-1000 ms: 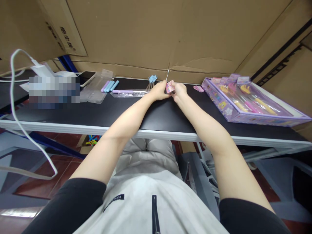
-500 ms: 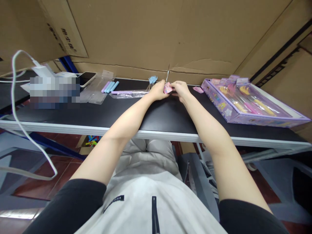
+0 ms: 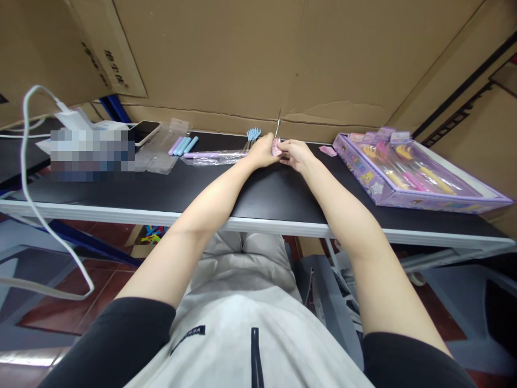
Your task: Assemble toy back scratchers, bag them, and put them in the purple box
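At the back of the black table my left hand [image 3: 262, 152] is closed around a small pink printed card [image 3: 276, 146]. My right hand [image 3: 298, 155] meets it from the right, its fingertips pinched at the card's edge. Just behind my left hand lie blue claw-shaped back scratcher heads [image 3: 253, 133] on thin metal rods. To the left, a purple handle [image 3: 202, 155] lies in a clear plastic sleeve, its right end near my left hand. Another pink card [image 3: 327, 151] rests on the table to the right of my right hand.
A purple display box [image 3: 375, 186] of packed back scratchers stands at right. Leftward lie purple and blue handles [image 3: 183, 145], clear bags [image 3: 157, 156], a phone [image 3: 144, 132] and a white cable [image 3: 26, 161]. A cardboard wall [image 3: 226, 59] rises behind the table.
My right hand has shifted slightly down and left, with its fingers closer to the pink card. The card has turned a little in my left hand, which stays in place.
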A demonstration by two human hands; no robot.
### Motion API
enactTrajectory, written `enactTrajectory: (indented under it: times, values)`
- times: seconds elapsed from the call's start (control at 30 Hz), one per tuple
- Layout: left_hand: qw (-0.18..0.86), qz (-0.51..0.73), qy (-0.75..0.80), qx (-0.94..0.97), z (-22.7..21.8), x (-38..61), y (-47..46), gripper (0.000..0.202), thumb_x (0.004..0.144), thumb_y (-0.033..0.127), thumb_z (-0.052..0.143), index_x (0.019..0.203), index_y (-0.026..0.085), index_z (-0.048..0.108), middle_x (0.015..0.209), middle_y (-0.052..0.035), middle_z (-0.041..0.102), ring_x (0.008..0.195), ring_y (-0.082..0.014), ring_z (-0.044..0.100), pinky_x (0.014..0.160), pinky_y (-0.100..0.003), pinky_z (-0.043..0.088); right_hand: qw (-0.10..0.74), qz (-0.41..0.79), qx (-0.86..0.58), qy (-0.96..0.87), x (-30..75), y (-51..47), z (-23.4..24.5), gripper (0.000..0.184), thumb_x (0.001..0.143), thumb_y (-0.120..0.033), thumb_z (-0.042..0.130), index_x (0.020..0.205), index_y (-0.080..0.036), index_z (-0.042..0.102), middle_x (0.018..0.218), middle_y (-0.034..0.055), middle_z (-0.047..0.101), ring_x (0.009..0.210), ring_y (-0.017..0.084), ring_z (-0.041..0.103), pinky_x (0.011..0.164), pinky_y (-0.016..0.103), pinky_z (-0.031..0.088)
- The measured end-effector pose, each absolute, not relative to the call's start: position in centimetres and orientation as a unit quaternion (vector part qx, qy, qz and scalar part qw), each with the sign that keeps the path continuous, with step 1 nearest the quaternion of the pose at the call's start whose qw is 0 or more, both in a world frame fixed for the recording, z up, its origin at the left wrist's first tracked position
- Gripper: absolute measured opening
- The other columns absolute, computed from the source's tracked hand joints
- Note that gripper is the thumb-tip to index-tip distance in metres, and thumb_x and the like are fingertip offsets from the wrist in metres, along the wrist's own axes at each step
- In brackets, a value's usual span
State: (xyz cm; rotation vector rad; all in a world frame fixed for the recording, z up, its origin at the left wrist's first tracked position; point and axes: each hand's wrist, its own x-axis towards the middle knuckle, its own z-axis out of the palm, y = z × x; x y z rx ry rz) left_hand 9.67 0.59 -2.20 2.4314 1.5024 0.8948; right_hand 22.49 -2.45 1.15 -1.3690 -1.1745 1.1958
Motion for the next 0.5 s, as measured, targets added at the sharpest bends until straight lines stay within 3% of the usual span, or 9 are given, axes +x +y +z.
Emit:
enactTrajectory:
  times: [0.2, 0.5]
  values:
    - [0.061, 0.267, 0.512, 0.814, -2.4, 8.8, 1.2, 0.061, 0.081, 0.036, 0.082, 0.132, 0.014, 0.056, 0.134, -0.0229, 0.07, 0.133, -0.0427, 0.065, 0.111, -0.049, 0.051, 0.52, 0.474, -0.56, -0.437, 22.5, -1.8, 1.1, 0.028, 0.089, -0.004, 0.062, 0.07, -0.02, 0.05, 0.067, -0.0025, 0.062, 0.063, 0.011, 0.056, 0.074, 0.029, 0.05]
    - [0.066, 0.262, 0.517, 0.812, -2.6, 8.2, 1.4, 0.051, 0.085, 0.027, 0.078, 0.129, 0.01, 0.061, 0.132, -0.0238, 0.072, 0.129, -0.0412, 0.069, 0.11, -0.045, 0.053, 0.526, 0.462, -0.566, -0.435, 22.7, -2.1, 1.3, 0.025, 0.089, -0.009, 0.063, 0.073, -0.02, 0.049, 0.073, -0.0035, 0.062, 0.064, 0.01, 0.057, 0.068, 0.025, 0.047]
